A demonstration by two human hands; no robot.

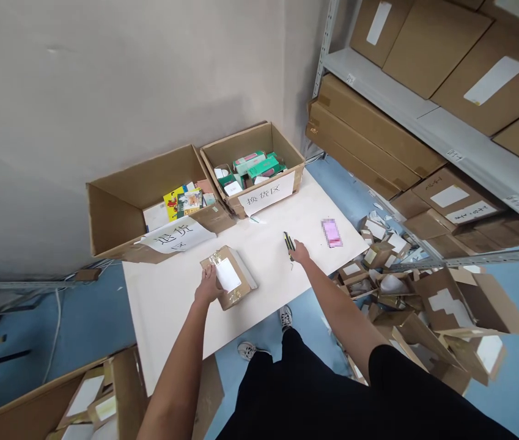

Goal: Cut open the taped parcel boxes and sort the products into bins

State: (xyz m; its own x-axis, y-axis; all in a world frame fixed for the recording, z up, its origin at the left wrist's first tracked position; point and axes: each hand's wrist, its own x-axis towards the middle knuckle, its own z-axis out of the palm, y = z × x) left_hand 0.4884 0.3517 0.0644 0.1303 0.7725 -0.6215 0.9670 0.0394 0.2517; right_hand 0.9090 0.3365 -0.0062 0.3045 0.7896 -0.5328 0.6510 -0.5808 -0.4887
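A small cardboard box (236, 293) with a white label and clear tape lies on the white table (167, 342). My left hand (208, 286) grips its left side, fingers over the top. To the right, my right hand (299, 252) is closed around a black and yellow utility knife (288, 242), low over the tabletop. Whether its blade is out is too small to tell. Beyond the knife hand, a pink blurred object (331, 233) lies near the table's right edge.
Behind stand two open cartons: the left carton (121, 201) holds books, the right carton (250, 134) green and white boxes. Shelving (378, 79) with cartons rises at right. Opened boxes (442, 305) pile on the floor below it. Another carton (126, 391) stands at lower left.
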